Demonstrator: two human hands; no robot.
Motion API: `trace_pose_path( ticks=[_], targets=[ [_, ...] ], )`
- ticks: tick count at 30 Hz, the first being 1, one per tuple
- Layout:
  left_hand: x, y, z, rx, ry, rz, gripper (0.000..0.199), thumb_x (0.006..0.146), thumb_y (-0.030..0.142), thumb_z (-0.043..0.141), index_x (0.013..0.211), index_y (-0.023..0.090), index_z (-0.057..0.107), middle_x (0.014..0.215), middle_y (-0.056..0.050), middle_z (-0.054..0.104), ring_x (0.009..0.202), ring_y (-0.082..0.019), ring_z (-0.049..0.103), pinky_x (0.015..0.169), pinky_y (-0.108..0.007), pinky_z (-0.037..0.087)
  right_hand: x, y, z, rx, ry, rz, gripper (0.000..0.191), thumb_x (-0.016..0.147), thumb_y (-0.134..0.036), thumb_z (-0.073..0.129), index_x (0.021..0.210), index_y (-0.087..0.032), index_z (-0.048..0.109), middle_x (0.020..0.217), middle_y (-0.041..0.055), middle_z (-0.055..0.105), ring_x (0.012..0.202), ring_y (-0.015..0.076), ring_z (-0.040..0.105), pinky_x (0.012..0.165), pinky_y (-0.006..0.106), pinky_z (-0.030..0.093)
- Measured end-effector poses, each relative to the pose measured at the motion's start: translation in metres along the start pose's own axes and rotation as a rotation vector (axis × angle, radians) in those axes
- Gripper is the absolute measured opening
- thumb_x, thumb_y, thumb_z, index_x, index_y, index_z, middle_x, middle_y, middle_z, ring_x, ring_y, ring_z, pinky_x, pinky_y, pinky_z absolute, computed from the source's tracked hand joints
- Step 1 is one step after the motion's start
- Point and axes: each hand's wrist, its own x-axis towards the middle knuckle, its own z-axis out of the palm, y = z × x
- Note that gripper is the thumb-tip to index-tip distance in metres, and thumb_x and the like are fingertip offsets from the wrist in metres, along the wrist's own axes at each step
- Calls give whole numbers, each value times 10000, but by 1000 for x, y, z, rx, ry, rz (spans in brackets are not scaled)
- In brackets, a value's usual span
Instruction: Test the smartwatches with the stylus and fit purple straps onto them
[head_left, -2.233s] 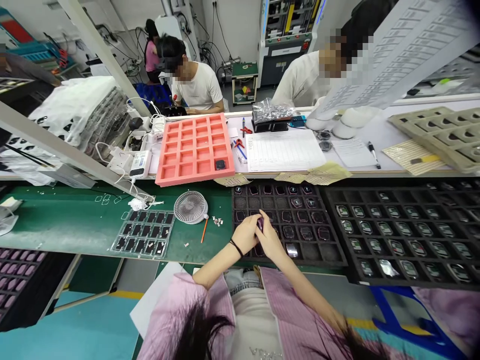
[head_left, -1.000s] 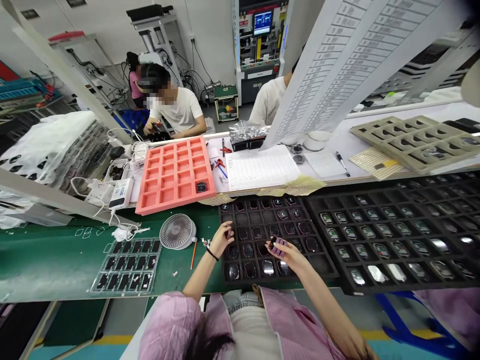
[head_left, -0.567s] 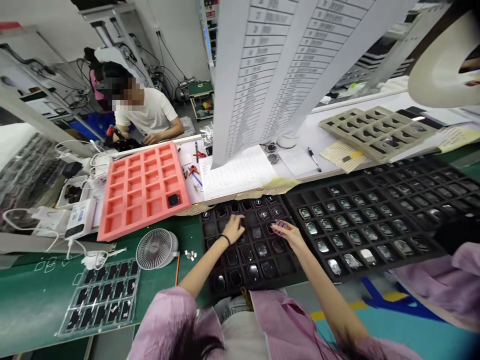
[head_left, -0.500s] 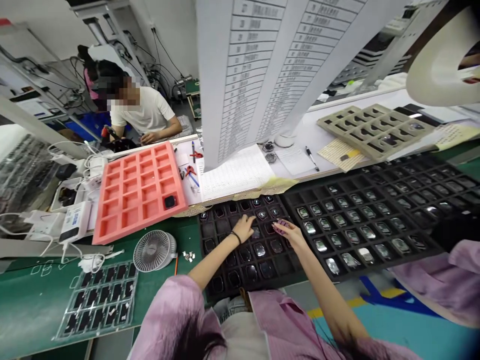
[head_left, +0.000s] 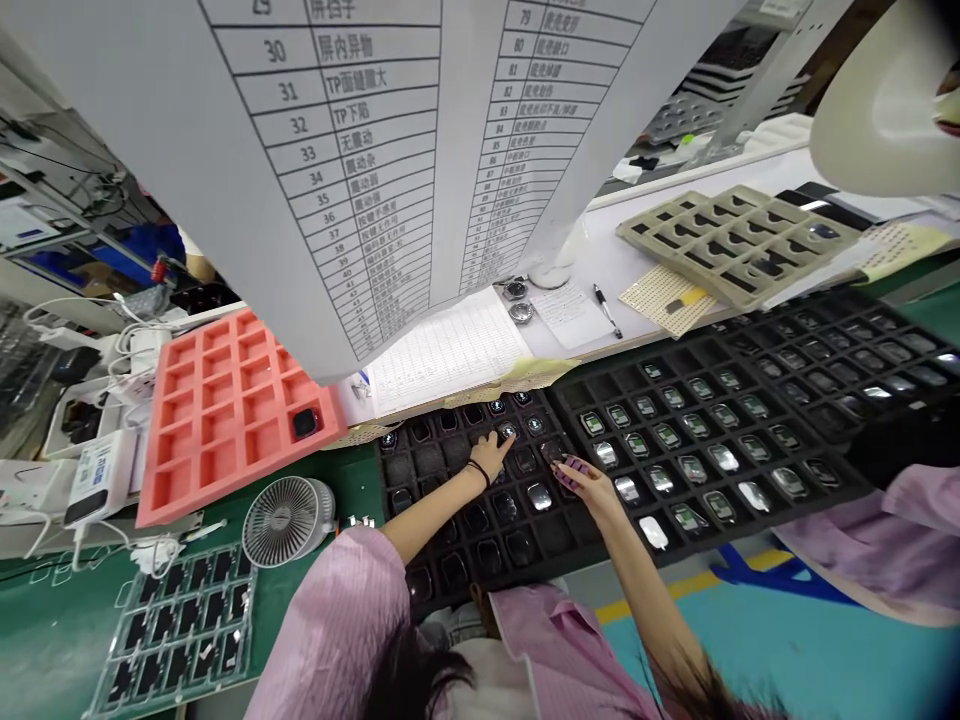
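My left hand (head_left: 489, 456) is over the left black foam tray (head_left: 555, 537), its index finger stretched out onto a lit watch face (head_left: 508, 431). The other fingers are partly curled, and nothing shows in this hand. At the tray's right part, my right hand (head_left: 589, 482) has its fingers drawn together beside a dark watch face (head_left: 551, 452). Purple shows at those fingertips; whether it is finger covers or a held piece I cannot tell. Several dark watch faces, such as one with a bright reflection (head_left: 539, 496), lie in the tray's pockets.
More black trays with watch parts (head_left: 694, 468) stretch to the right. A pink foam tray (head_left: 176, 440), a small fan (head_left: 289, 520) and a clear tray (head_left: 176, 625) are at left. A printed sheet (head_left: 390, 150) hangs ahead; a beige tray (head_left: 739, 245) sits on the shelf.
The view has shifted, so the hanging sheet looks larger and hides the co-worker's upper body. My left index finger is now stretched onto a lit watch face. My right hand stays beside the same area.
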Motion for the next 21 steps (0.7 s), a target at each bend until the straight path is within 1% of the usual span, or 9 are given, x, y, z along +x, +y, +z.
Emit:
trace_pose_path(
  ticks=[3,8,11,14,17,19,21],
  targets=[
    [8,5,-5,6,22,20,668,849,130,486,1452,339,291,1248,-153,413,1040,-297,520,810,-402,500,-3,1,2,2,8,1,453,453,-251,905,856,-154,721,820,59,758,797,232,728,763,324,596],
    [34,21,-20,6,52,34,640,869,147,469,1456,330,287,1286,-153,396,1062,-292,511,835,-400,487,-9,-3,9,11,-13,3,443,480,-241,894,877,-153,719,853,72,758,829,251,727,795,350,593],
    [45,31,-21,9,44,39,626,873,140,449,1452,324,298,1270,-150,414,1054,-288,505,832,-408,487,-12,-7,11,13,-2,2,434,477,-244,893,863,-157,716,849,76,759,841,269,725,803,377,593],
    [45,37,-16,12,35,37,617,871,121,432,1445,318,317,1267,-160,415,1051,-297,500,806,-416,497,-13,-8,12,10,15,4,445,455,-255,901,845,-155,713,839,81,758,828,273,727,784,368,597],
    [38,39,-12,13,12,68,604,867,113,442,1417,350,366,1276,-146,416,1064,-300,503,812,-417,497,-14,-8,11,9,10,7,452,455,-256,902,852,-155,711,846,81,758,829,264,728,783,349,595],
    [35,37,-14,1,-3,96,600,867,119,451,1413,355,374,1289,-136,419,1075,-299,512,831,-410,491,-14,-7,10,7,11,16,451,452,-258,903,850,-162,713,835,72,758,824,259,728,779,350,594],
    [39,33,-23,-35,18,66,618,867,114,442,1438,327,338,1317,-146,410,1086,-301,524,853,-405,481,-14,-7,11,4,11,29,445,445,-265,906,834,-161,714,820,69,758,818,257,727,769,349,595]
  ],
)
